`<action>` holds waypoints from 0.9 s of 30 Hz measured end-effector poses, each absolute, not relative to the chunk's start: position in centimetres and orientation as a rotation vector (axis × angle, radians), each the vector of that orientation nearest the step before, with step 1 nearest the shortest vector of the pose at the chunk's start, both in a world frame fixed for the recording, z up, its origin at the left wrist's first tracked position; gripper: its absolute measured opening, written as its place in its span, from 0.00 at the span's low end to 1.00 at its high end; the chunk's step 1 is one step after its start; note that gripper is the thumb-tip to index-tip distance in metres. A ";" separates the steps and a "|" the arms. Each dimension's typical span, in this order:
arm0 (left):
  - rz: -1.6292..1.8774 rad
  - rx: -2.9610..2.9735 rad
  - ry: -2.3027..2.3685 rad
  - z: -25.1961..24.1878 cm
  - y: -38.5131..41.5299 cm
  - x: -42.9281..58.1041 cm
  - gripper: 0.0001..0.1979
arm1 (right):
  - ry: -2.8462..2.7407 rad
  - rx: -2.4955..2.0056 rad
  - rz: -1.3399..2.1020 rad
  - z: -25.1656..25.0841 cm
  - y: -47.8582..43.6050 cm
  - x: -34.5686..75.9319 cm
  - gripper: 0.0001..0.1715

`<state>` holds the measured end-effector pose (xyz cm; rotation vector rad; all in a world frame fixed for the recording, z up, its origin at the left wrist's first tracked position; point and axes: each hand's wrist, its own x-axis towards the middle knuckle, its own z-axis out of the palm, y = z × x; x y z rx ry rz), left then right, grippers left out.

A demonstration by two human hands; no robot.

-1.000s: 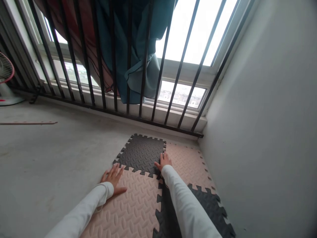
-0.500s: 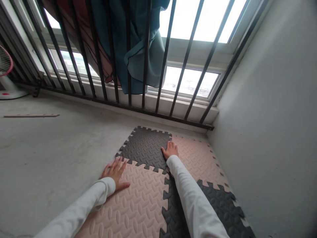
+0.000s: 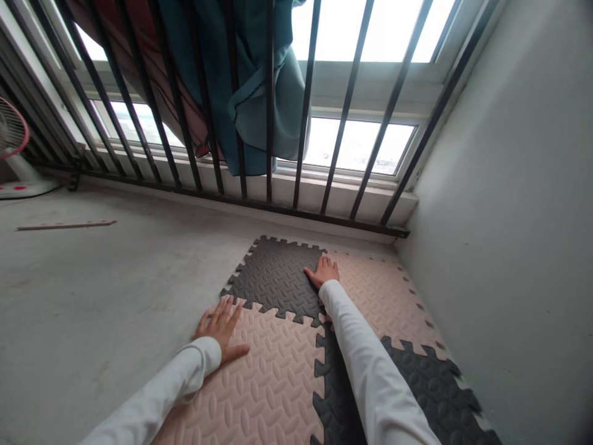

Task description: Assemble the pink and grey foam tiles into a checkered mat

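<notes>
Interlocking foam floor mats lie on the concrete, with a dark grey tile [image 3: 273, 278] at the far end and a pink tile [image 3: 254, 383] nearest me. Another pink tile [image 3: 380, 303] and a dark grey tile [image 3: 430, 389] lie to the right. My left hand [image 3: 220, 327] rests flat with spread fingers, on the pink tile's left edge. My right hand [image 3: 323, 272] lies flat on the seam between the far dark tile and right pink tile. White sleeves cover both arms, and neither hand holds anything.
Black metal window bars [image 3: 278, 123] rise beyond the mats, with a teal curtain [image 3: 259, 80] hanging behind them. A grey wall [image 3: 500, 216] bounds the right side. A pedestal fan [image 3: 13, 142] and a thin wooden strip [image 3: 67, 225] stand on the concrete floor [image 3: 102, 290] at left.
The view has tilted, shifting the scene within the frame. My right hand now sits slightly farther up the seam, and my left hand remains flat at the pink tile's edge.
</notes>
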<state>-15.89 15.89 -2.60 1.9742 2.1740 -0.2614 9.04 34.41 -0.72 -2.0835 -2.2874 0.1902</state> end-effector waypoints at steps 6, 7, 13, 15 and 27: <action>-0.259 1.976 2.152 -2.7 15.9 -16.0 0.48 | -2.245 -2.143 0.286 -0.5 36.1 8.0 0.45; -0.255 1.974 2.153 -2.8 15.9 -16.1 0.48 | -2.230 -2.154 0.272 -0.8 36.2 8.0 0.45; -0.194 1.998 2.134 -3.0 15.8 -16.3 0.48 | -2.270 -2.044 0.436 0.1 36.8 9.1 0.41; -0.197 1.996 2.131 -3.0 15.9 -16.2 0.48 | -2.343 -1.939 0.557 2.3 36.3 9.9 0.36; -0.221 1.970 2.150 -2.5 16.4 -15.8 0.45 | -2.522 -2.028 0.536 2.3 13.5 15.6 0.39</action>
